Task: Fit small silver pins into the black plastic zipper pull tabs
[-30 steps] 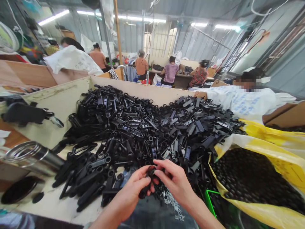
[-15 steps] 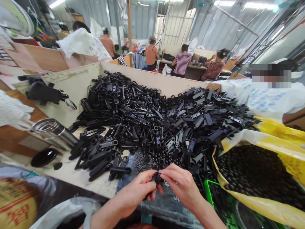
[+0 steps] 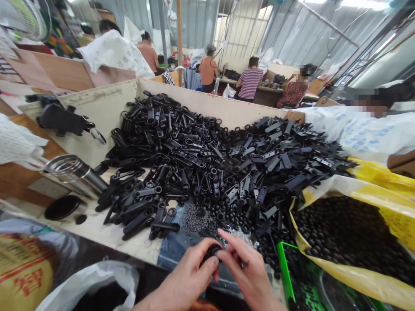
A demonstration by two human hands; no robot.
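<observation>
My left hand (image 3: 188, 280) and my right hand (image 3: 248, 272) meet at the bottom centre, fingers pinched together on one small black plastic part (image 3: 212, 252). Just beyond them lies a big heap of black plastic handle-like parts (image 3: 207, 160) on a pale work table (image 3: 97, 229). A scatter of small metal springs (image 3: 197, 220) and black rings lies right in front of my hands.
A steel cup (image 3: 74, 175) and a black lid (image 3: 61, 207) sit at the left. A yellow bag of small black pieces (image 3: 353, 233) is at the right, a green rim (image 3: 282, 268) beside it. A person in white leans at the far right; others work in the background.
The view has tilted down and my hands have drawn nearer to me, still pinching the small black part between them. A white bag has come into view at lower left.
</observation>
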